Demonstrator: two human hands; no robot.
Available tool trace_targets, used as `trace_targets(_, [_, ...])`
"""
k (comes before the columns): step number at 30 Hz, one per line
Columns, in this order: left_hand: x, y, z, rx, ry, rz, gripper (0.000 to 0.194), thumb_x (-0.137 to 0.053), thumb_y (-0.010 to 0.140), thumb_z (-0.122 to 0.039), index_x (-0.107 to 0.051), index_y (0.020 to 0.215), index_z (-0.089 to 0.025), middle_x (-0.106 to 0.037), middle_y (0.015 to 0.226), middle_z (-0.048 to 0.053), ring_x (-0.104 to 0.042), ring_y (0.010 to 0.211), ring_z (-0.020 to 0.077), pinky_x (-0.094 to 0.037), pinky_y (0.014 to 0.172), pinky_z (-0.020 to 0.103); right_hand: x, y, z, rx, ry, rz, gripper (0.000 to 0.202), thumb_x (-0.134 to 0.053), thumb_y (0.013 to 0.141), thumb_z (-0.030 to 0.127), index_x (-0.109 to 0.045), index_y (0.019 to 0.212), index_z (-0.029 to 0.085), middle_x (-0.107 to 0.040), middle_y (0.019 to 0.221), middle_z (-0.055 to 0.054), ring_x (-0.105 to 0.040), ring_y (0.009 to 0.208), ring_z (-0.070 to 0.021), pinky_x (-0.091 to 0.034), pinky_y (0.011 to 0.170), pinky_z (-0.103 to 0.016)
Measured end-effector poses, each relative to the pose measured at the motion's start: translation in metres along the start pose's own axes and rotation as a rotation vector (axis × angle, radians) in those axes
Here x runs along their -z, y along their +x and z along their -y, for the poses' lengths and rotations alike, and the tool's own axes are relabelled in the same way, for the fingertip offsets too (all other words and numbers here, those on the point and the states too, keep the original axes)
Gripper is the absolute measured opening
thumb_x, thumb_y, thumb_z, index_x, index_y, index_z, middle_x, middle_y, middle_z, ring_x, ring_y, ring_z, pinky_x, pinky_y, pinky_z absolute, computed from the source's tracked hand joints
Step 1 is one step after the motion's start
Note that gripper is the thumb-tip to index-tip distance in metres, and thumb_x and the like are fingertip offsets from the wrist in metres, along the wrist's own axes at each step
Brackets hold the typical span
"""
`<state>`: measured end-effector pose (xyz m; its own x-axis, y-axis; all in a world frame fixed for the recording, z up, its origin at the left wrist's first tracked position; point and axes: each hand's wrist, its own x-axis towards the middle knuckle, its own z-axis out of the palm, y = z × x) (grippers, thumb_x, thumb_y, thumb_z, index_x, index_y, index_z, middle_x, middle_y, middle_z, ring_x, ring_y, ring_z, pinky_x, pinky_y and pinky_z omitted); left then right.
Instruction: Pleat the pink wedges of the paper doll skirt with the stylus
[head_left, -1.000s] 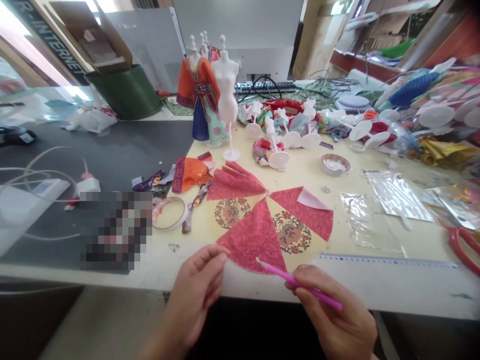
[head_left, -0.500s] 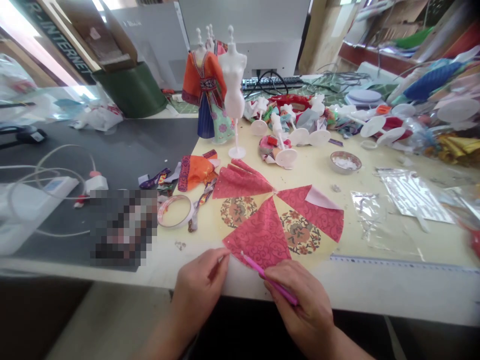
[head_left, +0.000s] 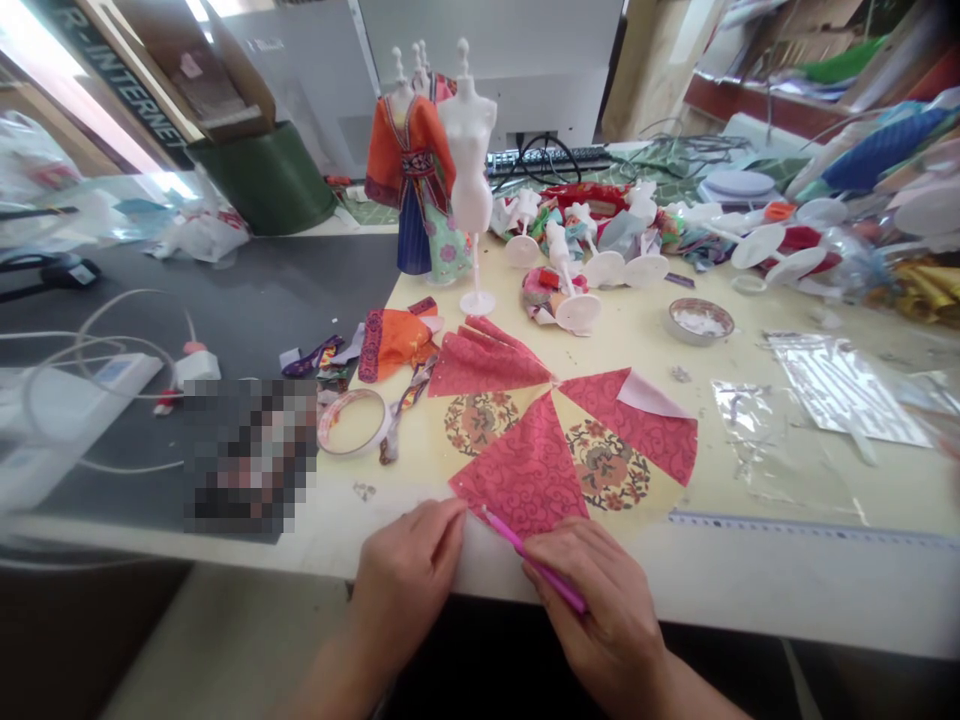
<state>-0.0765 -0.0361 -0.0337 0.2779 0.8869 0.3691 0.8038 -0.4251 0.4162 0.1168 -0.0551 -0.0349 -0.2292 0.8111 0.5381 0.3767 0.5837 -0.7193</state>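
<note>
A slim pink pen-like tool [head_left: 559,582] is gripped in my right hand [head_left: 604,600], its pale tip at the near edge of a red patterned fabric panel [head_left: 529,460]. My left hand [head_left: 412,570] is closed, thumb and forefinger pinched together beside the panel's near left edge. What lies between those fingertips, if anything, is too small to make out. The panel belongs to a fan-shaped piece, with red wedges alternating with pale yellow ones that carry round floral prints [head_left: 609,465]. One right-hand wedge has a corner folded over, showing a pale underside [head_left: 651,395].
Behind the fabric stand a bare white mannequin [head_left: 471,170] and an orange-robed one [head_left: 411,150]. A tape roll [head_left: 352,422] and orange cloth [head_left: 394,345] lie left. A small bowl [head_left: 700,322], plastic sheets [head_left: 844,385] and a ruler [head_left: 810,531] are right. Toppled mannequins lie behind.
My left hand has moved slightly right and its fingertips are more closely pinched. The pink tool's tip stays at the fabric edge while my right hand shifts slightly left. The view moves a little.
</note>
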Motion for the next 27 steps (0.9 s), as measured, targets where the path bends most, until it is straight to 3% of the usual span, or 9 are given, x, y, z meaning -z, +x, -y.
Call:
trace_targets(15, [-0.001,0.007,-0.003,0.038,-0.146,0.071,0.016,-0.052,0.085,-0.016,-0.064,0.095,-0.018,-0.070,0.082,0.002,-0.066,0.070,0.0138,-0.049,0.066,0.024,0.000,0.002,0.000,-0.052,-0.024,0.029,0.020,-0.051,0.081,0.004,-0.060,0.094,0.016,-0.062,0.073,-0.004,-0.054,0.066,-0.0149,-0.044,0.063,-0.031])
trace_targets(27, [0.013,0.028,-0.001,0.189,-0.283,0.272,0.015,-0.053,0.084,-0.019,-0.066,0.089,-0.022,-0.071,0.080,-0.003,-0.064,0.070,0.0115,-0.047,0.067,0.020,0.000,0.002,-0.002,-0.049,-0.011,0.013,0.019,-0.052,0.080,0.003,-0.060,0.093,0.015,-0.063,0.074,-0.005,-0.054,0.067,-0.0153,-0.045,0.064,-0.031])
